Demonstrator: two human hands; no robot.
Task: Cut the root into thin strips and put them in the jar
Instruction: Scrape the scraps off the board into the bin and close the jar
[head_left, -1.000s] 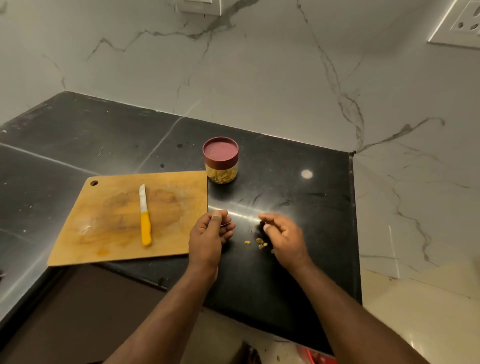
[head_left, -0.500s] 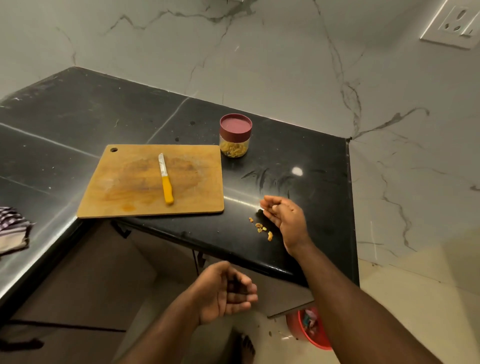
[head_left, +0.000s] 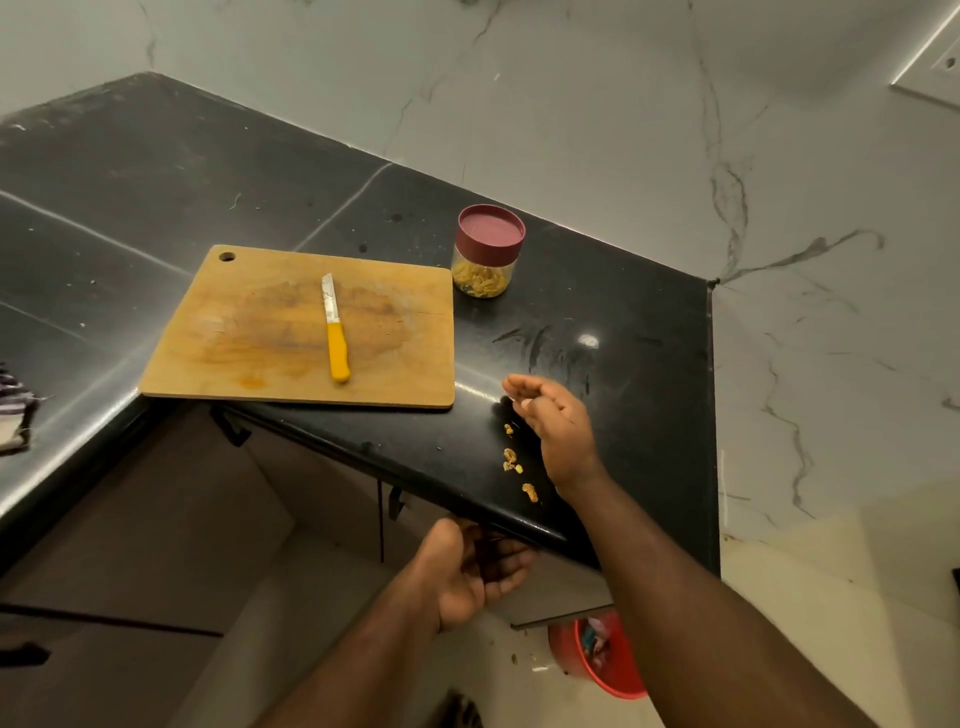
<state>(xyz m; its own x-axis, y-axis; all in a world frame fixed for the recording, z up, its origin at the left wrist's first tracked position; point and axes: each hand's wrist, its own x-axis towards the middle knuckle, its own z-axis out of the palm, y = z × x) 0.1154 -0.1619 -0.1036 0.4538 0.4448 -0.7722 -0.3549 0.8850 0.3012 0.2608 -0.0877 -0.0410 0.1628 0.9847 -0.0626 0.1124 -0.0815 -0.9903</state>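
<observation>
sweeping scraps off the counter, the right hand lay loosely open, holding nothing; the left hand cupped empty below the edge, ready to catch them; jar was capped.

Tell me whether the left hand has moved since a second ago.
Yes. The left hand has dropped off the counter beside the cutting board and now sits cupped below the counter edge.
</observation>
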